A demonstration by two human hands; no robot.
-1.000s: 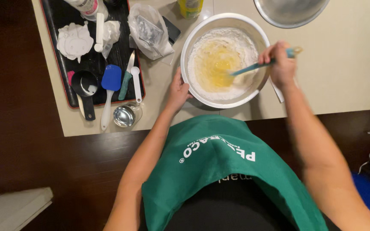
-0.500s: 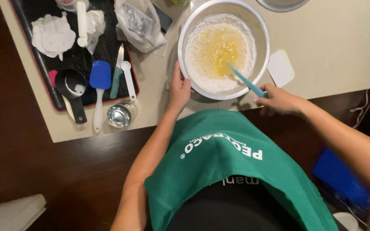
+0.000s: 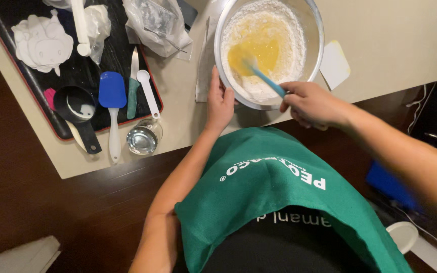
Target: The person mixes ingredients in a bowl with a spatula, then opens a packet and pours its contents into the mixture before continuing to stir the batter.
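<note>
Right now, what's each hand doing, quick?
Left hand: open, flat against the bowl rim.
Right hand: closed on the blue spatula in the batter.

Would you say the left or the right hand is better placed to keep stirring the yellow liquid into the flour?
Probably the right. The right hand grips the blue-handled utensil, whose tip sits in the yellow liquid inside the metal bowl. The left hand is pressed against the bowl's rim, steadying it.

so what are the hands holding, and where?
Right hand grips the teal-handled mixing tool at its handle end; left hand steadies the round metal bowl at its rim.
</note>
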